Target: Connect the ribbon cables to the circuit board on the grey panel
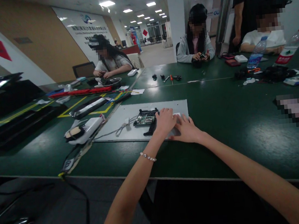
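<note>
A grey metal panel (128, 115) lies flat on the green table (224, 119) in front of me. A small green circuit board (145, 118) sits on it, with a black part and thin grey cables (122, 128) beside it. My left hand (165, 121), with a bead bracelet on the wrist, rests right of the board, fingers curled down onto the panel. My right hand (186, 129) lies flat next to it, fingers stretched toward the panel's right part. What lies under the hands is hidden.
A white device with a black strap (84, 130) lies left of the panel, and long black parts (21, 124) lie further left. Screwdrivers and small parts (170, 77) sit mid-table. Three seated people work at the far side, one person stands behind; bottles (256, 56) stand at right.
</note>
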`<state>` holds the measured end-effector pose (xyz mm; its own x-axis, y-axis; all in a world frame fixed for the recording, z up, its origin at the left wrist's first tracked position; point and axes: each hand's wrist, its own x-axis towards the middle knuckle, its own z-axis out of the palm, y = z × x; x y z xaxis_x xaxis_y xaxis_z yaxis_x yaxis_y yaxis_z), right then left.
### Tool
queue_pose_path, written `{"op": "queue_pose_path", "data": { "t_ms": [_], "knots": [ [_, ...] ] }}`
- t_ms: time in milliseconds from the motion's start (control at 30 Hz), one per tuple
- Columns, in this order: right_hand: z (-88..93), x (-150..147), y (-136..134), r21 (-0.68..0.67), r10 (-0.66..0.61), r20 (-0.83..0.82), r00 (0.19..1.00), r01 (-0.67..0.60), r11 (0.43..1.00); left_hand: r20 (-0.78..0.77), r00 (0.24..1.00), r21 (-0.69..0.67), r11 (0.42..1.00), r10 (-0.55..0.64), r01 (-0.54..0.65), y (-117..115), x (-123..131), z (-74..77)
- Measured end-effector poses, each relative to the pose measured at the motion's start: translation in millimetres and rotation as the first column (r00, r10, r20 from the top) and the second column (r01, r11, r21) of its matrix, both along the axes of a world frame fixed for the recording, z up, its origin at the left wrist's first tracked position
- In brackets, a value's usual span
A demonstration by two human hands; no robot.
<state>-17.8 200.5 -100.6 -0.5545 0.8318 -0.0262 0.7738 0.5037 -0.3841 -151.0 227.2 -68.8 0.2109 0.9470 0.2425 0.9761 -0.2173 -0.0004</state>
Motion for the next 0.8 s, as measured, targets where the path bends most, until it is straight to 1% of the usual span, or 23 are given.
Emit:
{"op": "queue_pose_path", "data": {
  "t_ms": [67, 133, 233, 267, 333, 400, 467, 567, 700, 800],
  "knots": [
    [0.1, 0.0, -1.4, 0.017, -0.008, -0.016, 1.0, 0.008, 1.0, 0.002, 1.0, 0.006, 1.0, 0.031, -0.031, -1.2, -10.3, 3.4],
    [-0.2, 0.0, -2.7, 0.03, -0.017, -0.023, 1.0, 0.018, 0.999, -0.014, 0.997, 0.023, 0.997, 0.076, -0.076, -3.7, -26.4, 3.9],
    [-1.2, 0.1, -3.1, 0.031, -0.035, -0.007, 0.999, 0.035, 0.999, -0.06, 0.985, 0.037, 0.987, 0.159, -0.157, -8.8, -56.4, -3.3],
    [-1.6, 0.3, -2.9, 0.025, -0.036, 0.0, 0.999, 0.036, 0.999, -0.074, 0.98, 0.023, 0.983, 0.185, -0.184, -10.1, -65.8, -7.3],
    [-2.1, 0.8, -2.2, 0.014, -0.029, 0.005, 1.0, 0.029, 0.999, -0.091, 0.97, -0.048, 0.972, 0.225, -0.23, -11.2, -80.6, -15.3],
    [-2.4, 1.4, -1.4, 0.005, -0.022, 0.004, 1.0, 0.022, 1.0, -0.093, 0.964, -0.114, 0.96, 0.247, -0.257, -8.6, -88.9, -21.2],
    [-2.4, 1.8, -1.0, -0.002, -0.017, 0.003, 1.0, 0.017, 1.0, -0.084, 0.961, -0.131, 0.954, 0.262, -0.271, -1.5, -92.1, -24.0],
    [-2.0, 2.0, -1.2, -0.004, -0.015, -0.001, 1.0, 0.015, 1.0, -0.063, 0.954, -0.115, 0.947, 0.293, -0.299, 17.5, -94.4, -23.8],
    [-0.4, 2.5, -2.6, 0.0, -0.012, -0.004, 1.0, 0.012, 1.0, -0.026, 0.936, -0.064, 0.934, 0.35, -0.351, 46.6, -103.0, -22.5],
    [1.7, 3.2, -3.3, -0.007, -0.005, -0.008, 1.0, 0.005, 1.0, -0.01, 0.924, -0.019, 0.924, 0.382, -0.382, 59.3, -108.9, -23.0]
  ]
}}
